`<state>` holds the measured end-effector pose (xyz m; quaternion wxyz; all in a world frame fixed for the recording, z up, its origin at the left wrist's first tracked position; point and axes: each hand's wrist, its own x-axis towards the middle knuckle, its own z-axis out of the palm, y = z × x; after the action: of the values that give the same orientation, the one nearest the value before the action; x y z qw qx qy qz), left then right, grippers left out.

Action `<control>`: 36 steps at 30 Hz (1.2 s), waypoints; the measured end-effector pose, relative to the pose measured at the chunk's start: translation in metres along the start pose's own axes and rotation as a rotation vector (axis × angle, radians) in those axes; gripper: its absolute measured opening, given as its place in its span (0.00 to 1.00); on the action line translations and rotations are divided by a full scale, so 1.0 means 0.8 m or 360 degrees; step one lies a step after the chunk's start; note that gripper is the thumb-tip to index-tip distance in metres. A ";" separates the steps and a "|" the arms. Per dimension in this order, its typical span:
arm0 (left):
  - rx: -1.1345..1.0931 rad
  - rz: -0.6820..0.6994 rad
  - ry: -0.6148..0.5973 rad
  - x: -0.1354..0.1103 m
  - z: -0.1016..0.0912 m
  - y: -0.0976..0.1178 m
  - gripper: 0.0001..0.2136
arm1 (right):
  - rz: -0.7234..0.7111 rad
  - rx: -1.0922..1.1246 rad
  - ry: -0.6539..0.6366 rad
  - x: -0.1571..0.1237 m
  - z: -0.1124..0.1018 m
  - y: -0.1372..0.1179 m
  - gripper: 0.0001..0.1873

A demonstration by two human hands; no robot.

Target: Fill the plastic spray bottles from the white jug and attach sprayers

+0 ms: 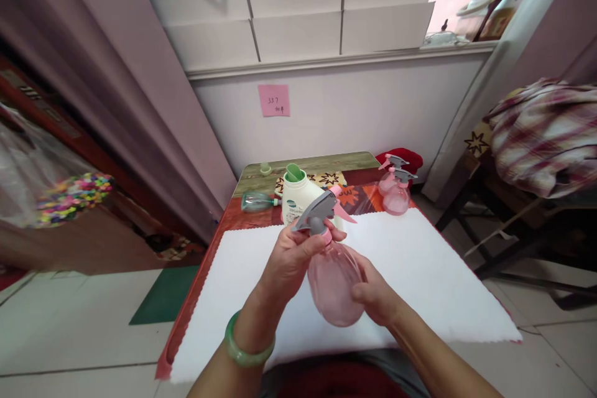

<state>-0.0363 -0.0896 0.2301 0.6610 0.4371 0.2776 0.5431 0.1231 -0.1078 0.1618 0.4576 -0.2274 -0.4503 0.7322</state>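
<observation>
A pink see-through spray bottle (333, 286) with a grey and pink trigger head (321, 211) is held up over the white cloth, leaning a little. My left hand (291, 255) is closed around its neck, just beneath the trigger head. Lower down, my right hand (375, 292) grips the round body from the right side. Behind the bottle stands a cream jug (295, 196) with a green piece in its mouth, partly hidden by the trigger head. A clear green bottle (259, 201) lies on its side left of the jug.
More pink spray bottles (396, 199) stand at the table's back right, near a red object (410, 160). A white cloth (420, 273) covers the table's front. A small green cap (265, 168) sits at the back left. Plaid fabric (550, 137) lies at the right.
</observation>
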 end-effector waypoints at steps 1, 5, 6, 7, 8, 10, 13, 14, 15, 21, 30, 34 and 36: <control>0.0025 0.0037 0.0072 0.002 0.002 0.000 0.08 | -0.0075 -0.0114 0.0125 0.001 0.002 0.000 0.46; 0.0022 0.0240 0.0284 0.014 0.014 0.004 0.10 | -0.0291 -0.0269 0.0627 0.006 0.017 0.005 0.52; -0.0005 0.0298 0.0292 0.018 0.016 0.007 0.10 | -0.0307 -0.0156 0.0703 0.008 0.021 0.005 0.52; -0.0025 0.0347 0.0286 0.022 0.018 0.011 0.11 | -0.0280 -0.0005 0.0746 0.010 0.023 0.004 0.50; -0.0038 0.0389 0.0271 0.026 0.020 0.016 0.11 | -0.0193 0.0154 0.0745 0.012 0.023 0.002 0.47; -0.0037 0.0442 0.0222 0.033 0.022 0.026 0.11 | 0.0190 0.0447 0.0551 0.017 0.019 -0.003 0.45; 0.0024 0.0430 0.0105 0.039 0.022 0.034 0.10 | 0.0849 0.0752 -0.0016 0.022 0.005 -0.009 0.54; 0.0050 0.0409 0.0073 0.040 0.021 0.035 0.10 | 0.0966 0.0838 -0.0126 0.024 0.001 -0.010 0.56; 0.0075 0.0390 0.0054 0.041 0.020 0.035 0.09 | 0.1015 0.0911 -0.0171 0.025 -0.003 -0.011 0.55; 0.0150 0.0470 0.0232 0.052 0.018 0.039 0.08 | 0.0409 0.0856 0.0236 0.029 0.002 -0.008 0.36; 0.0063 0.0617 0.0555 0.065 0.025 0.060 0.07 | -0.0600 0.0002 0.0749 0.039 0.014 0.024 0.54; 0.0060 0.0664 0.0602 0.065 0.020 0.074 0.09 | -0.0554 -0.0056 0.0696 0.036 0.006 0.027 0.54; 0.0005 0.0699 0.0663 0.064 0.013 0.083 0.09 | -0.0506 -0.0077 0.0682 0.033 0.001 0.026 0.53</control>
<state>-0.0463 -0.0414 0.2988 0.4559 0.3670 0.3069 0.7505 0.0998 -0.0886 0.1464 0.6463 -0.3146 -0.3905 0.5752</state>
